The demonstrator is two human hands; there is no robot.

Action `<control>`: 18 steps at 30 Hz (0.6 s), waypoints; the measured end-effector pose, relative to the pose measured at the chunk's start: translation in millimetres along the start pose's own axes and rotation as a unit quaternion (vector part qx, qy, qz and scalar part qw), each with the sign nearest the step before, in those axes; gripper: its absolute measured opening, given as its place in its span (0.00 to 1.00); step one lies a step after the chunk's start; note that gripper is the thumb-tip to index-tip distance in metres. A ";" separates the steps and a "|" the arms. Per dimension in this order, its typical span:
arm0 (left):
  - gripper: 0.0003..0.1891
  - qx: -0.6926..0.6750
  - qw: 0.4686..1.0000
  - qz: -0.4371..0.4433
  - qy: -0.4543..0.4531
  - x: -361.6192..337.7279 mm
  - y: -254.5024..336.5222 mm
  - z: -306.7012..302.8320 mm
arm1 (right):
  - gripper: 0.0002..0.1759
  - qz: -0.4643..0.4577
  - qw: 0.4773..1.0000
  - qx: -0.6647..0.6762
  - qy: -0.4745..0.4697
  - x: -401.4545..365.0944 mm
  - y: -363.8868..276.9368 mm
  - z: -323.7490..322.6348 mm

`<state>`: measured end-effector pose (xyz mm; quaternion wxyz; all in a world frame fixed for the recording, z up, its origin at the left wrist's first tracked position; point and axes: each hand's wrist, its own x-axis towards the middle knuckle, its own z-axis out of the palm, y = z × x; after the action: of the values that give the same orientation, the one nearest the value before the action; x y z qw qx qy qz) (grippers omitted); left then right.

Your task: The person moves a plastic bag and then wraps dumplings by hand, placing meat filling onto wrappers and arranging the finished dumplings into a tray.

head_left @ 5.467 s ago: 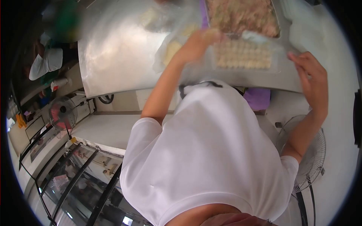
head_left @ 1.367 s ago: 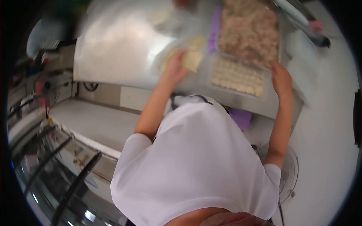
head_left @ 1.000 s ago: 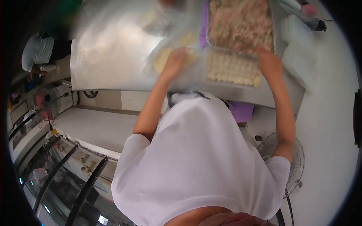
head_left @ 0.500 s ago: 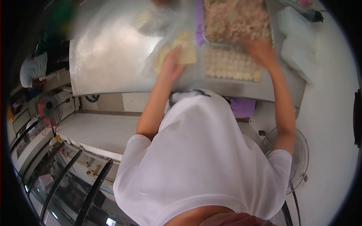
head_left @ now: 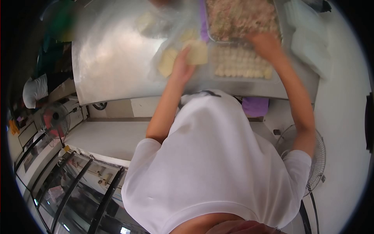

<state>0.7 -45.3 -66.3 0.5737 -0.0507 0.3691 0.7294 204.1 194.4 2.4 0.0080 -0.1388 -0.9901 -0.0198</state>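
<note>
My left hand [head_left: 183, 67] is closed on a square, pale yellow dough wrapper [head_left: 196, 52], the thumb lying on its face. More yellow wrappers [head_left: 168, 62] lie beside and behind it on clear plastic. My right hand [head_left: 265, 46] is at the near edge of a tray of minced meat filling [head_left: 241, 19], its fingertips blurred, so I cannot see whether they hold anything. Directly below that tray, a clear container [head_left: 237, 66] holds rows of small, pale, rounded pieces.
The metal table [head_left: 113, 58] stretches to the left. Stacked clear plastic containers [head_left: 309, 48] stand at its right end. At the far edge shows part of another person's hand [head_left: 159, 2]. Floor fans [head_left: 317, 156] [head_left: 55, 119] stand on both sides; a purple cloth [head_left: 255, 106] hangs below the table.
My left hand has brought the wrapper slightly right, apart from the others. The right hand has shifted slightly left and up along the filling tray's near edge. The whole view has shifted a little.
</note>
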 end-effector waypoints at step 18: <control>0.21 -0.025 0.999 0.040 0.016 31.0 -15.6 55.6 | 0.13 0.130 0.897 0.405 0.124 -37.3 -45.2 -29.6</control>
<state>23.3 13.7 -49.0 0.5370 -0.0616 0.3615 0.7597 227.8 139.5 29.5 0.1884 -0.2472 -0.8768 0.3670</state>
